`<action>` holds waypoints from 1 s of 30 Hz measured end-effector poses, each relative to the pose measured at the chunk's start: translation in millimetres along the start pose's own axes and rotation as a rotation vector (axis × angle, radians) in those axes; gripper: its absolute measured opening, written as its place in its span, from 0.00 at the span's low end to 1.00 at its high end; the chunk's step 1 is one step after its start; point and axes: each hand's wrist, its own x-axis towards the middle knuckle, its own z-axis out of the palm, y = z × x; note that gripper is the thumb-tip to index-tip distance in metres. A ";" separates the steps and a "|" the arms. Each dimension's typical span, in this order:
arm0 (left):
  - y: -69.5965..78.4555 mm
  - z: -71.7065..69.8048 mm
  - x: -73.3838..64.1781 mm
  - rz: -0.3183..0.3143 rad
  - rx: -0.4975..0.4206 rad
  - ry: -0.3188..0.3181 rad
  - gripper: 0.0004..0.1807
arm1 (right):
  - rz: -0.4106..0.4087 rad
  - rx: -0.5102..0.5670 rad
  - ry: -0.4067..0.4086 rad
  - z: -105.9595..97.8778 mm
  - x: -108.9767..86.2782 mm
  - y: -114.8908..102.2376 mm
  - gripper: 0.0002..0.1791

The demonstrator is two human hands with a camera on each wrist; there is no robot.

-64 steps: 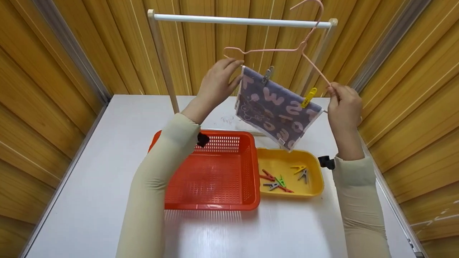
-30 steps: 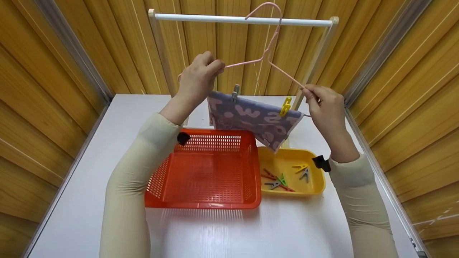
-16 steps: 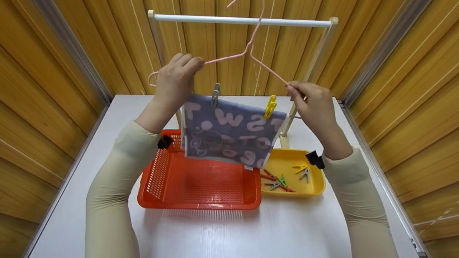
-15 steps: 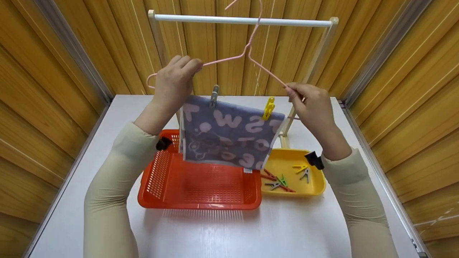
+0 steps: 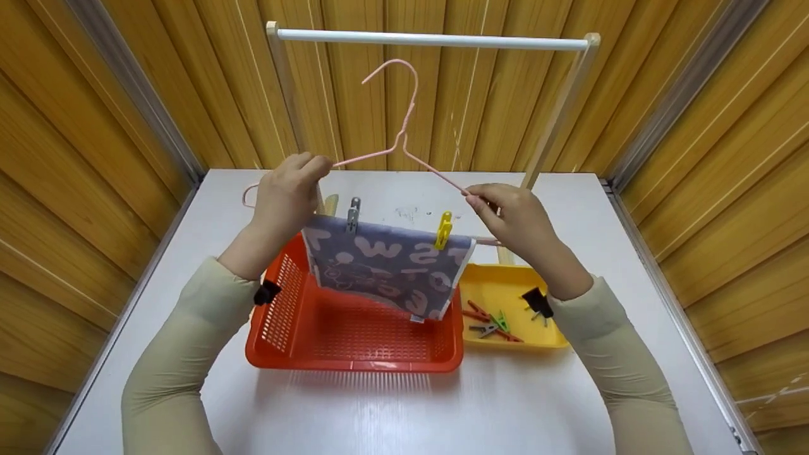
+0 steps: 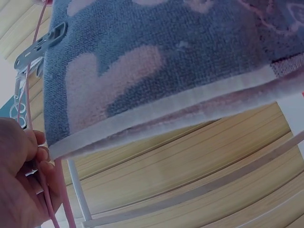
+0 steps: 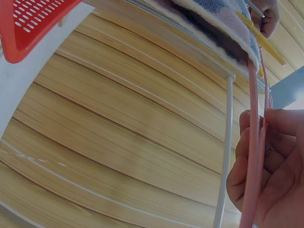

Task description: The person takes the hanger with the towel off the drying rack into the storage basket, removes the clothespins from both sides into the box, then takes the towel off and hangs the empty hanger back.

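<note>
Both hands hold a pink wire hanger [image 5: 408, 120] up in front of the rack. My left hand [image 5: 285, 196] grips its left arm, and the fingers curl round the wire in the left wrist view. With thumb and fingers my right hand [image 5: 515, 218] pinches the sloping right arm. A small purple-blue towel [image 5: 385, 262] with pink letters is folded over the hanger's lower bar. One grey clothespin [image 5: 353, 216] and one yellow clothespin [image 5: 444, 230] fasten its top edge. The towel's lower edge overlaps the red basket in the head view.
A red basket [image 5: 354, 365] stands on the white table [image 5: 392, 417]. Right of it, a yellow tray [image 5: 550, 341] holds several clothespins [image 5: 490, 323]. Behind stands a drying rack with a white rail [image 5: 436, 40]. Wood-panelled walls enclose the table.
Both hands have carried the hanger and towel leftward, then lowered them toward me. The hook now sits below the rail in the head view, and the hanger's tilt has levelled out.
</note>
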 end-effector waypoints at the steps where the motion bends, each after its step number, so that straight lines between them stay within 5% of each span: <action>1: -0.8 0.1 -3.3 -0.019 -0.009 -0.020 0.11 | 0.004 0.000 -0.011 2.0 -0.6 0.0 0.12; 19: -20.4 8.9 -55.4 -0.297 -0.049 -0.412 0.10 | 0.142 0.001 -0.213 30.2 -22.5 21.4 0.15; 30: -28.2 29.9 -76.1 -0.335 -0.077 -0.494 0.13 | 0.208 0.014 -0.318 53.4 -30.3 27.6 0.17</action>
